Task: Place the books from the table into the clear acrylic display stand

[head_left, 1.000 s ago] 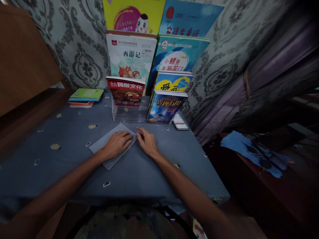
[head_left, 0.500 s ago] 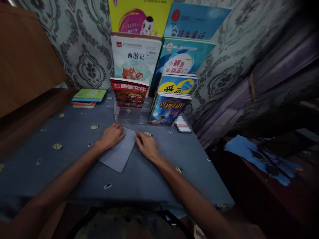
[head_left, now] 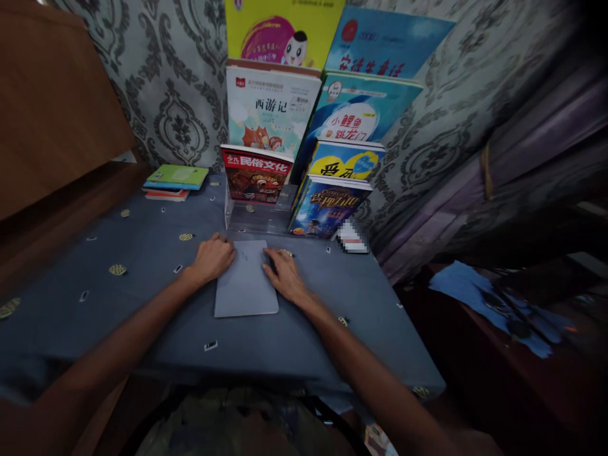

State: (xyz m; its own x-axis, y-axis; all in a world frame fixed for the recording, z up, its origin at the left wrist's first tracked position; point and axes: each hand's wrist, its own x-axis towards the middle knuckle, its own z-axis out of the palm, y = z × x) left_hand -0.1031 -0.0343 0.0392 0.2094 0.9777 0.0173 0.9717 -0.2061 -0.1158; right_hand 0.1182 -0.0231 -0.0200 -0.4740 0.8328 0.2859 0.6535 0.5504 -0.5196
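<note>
- A flat grey sheet (head_left: 244, 285) with round corners lies on the blue-grey desk (head_left: 142, 291), just in front of a clear plastic book stand (head_left: 256, 218).
- The left hand (head_left: 212, 256) rests on the sheet's top left edge. Its grip is apart, with the fingers lying flat.
- The right hand (head_left: 285, 275) touches the sheet's right edge, and its grip is apart too.
- A red book (head_left: 256, 174) stands in the stand.

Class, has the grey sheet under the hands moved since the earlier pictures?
Yes. The grey sheet has turned counterclockwise: it lay askew to the clear stand, and its short far edge now runs parallel to the stand's front.
</note>
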